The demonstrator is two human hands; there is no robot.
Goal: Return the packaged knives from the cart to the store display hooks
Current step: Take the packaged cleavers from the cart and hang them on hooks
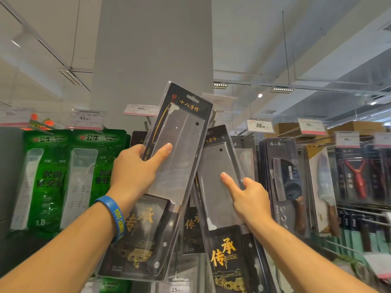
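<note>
Overhead, the left hand (135, 166) grips a packaged cleaver (179, 149) by its left edge, thumb across the blister; the right hand (250, 199) grips a second pack (211, 161) likewise — both tilted before the display hooks (214, 115), which they largely hide. Fingers behind the packs are unseen.

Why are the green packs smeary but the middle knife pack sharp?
Head view: the green packs near the left edge are blurred, with glints on their plastic; the knife pack in the left hand is central and crisper, its gold lettering readable; the wide lens probably smears the edges.
</note>
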